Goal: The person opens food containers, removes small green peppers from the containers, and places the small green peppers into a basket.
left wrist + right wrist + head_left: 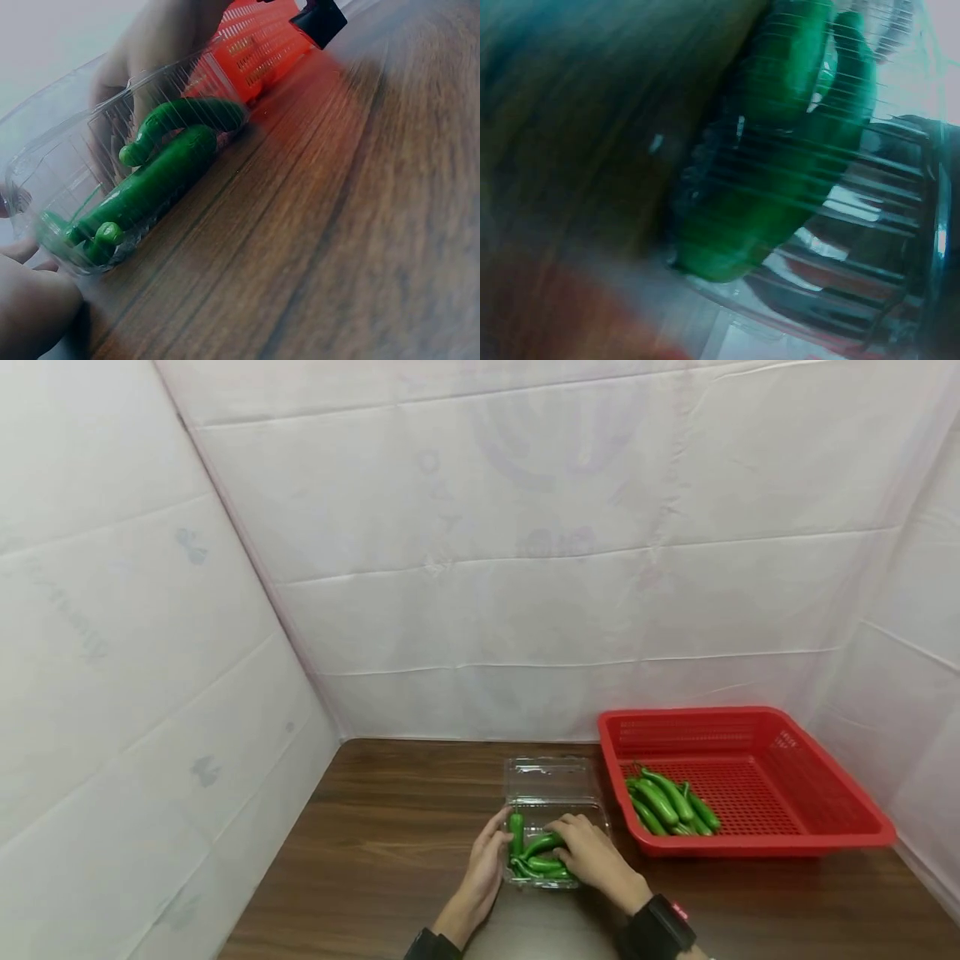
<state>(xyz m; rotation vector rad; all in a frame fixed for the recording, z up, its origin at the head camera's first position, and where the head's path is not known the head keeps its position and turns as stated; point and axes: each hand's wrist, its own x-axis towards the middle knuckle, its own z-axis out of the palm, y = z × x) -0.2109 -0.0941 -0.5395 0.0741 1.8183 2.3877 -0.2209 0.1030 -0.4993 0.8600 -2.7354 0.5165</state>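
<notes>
A clear plastic clamshell container [528,817] lies on the table with its lid folded back. Several green peppers [546,865] are inside, one standing lengthwise along the left wall. My left hand [480,864] holds the container's left side, fingers and thumb at the rim. My right hand [596,860] reaches in over the right side and pinches the end of a curved green pepper [542,843], which lies above the others. Through the clear wall, the left wrist view shows the curved pepper [184,116] over a straighter one [150,184]. Right wrist view is blurred.
To the right stands a red plastic basket [847,802], with several more green peppers [663,802] piled in its left part. The wooden table [375,843] meets white sheeting [480,618] at the back and both sides.
</notes>
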